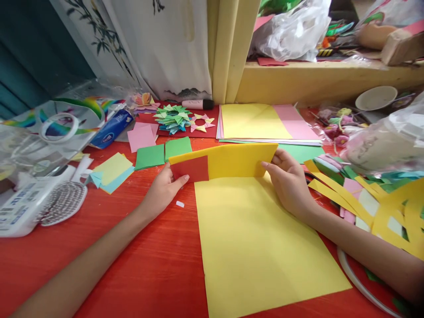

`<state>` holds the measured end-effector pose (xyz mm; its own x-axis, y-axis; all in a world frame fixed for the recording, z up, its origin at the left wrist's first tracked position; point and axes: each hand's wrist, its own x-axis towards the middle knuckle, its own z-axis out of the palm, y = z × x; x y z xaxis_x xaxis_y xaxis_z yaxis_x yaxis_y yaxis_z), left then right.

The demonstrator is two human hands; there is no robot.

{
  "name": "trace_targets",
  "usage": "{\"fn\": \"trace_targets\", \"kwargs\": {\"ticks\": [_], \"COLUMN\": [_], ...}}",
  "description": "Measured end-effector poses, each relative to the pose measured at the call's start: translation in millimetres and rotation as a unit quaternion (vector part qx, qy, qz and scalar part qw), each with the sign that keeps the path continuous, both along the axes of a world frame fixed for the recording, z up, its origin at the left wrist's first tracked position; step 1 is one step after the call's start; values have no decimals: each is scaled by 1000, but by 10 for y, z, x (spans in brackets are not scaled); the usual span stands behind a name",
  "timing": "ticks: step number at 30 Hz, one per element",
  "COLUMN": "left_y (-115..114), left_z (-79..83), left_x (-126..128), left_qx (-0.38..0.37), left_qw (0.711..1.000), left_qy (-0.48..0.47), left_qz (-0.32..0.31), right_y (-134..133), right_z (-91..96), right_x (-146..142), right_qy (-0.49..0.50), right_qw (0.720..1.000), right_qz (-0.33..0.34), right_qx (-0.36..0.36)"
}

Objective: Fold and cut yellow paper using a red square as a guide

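Note:
A large yellow paper sheet (258, 247) lies on the red table (139, 265), its far end folded up and toward me as a flap (232, 161). My left hand (164, 190) pinches a small red paper square (192, 168) against the flap's left end. At the flap's right end, my right hand (288, 181) holds the fold with its fingers curled behind the paper.
Green squares (164, 154), pink squares (142, 137) and yellow-blue pieces (111, 172) lie at left. Folded paper stars (175, 118) and a stack of coloured sheets (265, 123) sit behind. Yellow paper strips (380, 207) pile at right. A calculator (23, 207), tape roll (59, 127) and tissue pack (111, 129) are far left.

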<state>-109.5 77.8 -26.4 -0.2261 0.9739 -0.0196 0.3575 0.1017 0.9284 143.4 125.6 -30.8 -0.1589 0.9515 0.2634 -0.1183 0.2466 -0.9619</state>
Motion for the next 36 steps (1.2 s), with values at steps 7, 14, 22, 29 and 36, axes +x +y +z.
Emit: {"fn": "trace_targets", "kwargs": {"ticks": [7, 14, 22, 29, 36], "left_y": [1, -7, -18, -21, -24], "left_z": [9, -3, 23, 46, 56], "left_x": [-4, -13, 5, 12, 20], "left_qx": [4, 6, 1, -4, -7], "left_qw": [1000, 999, 999, 1000, 1000], "left_qy": [-25, -33, -38, -26, -20], "left_qz": [-11, -6, 3, 2, 9], "right_y": [-33, -80, -91, -79, -27], "right_z": [-23, 38, 58, 26, -62], "right_x": [-22, -54, -69, -65, 4], "right_qy": [-11, -18, -39, -24, -60], "right_qw": [1000, 999, 998, 998, 998], "right_qz": [26, 42, 34, 34, 10], "right_qx": [-15, -15, -21, -41, -31]}}
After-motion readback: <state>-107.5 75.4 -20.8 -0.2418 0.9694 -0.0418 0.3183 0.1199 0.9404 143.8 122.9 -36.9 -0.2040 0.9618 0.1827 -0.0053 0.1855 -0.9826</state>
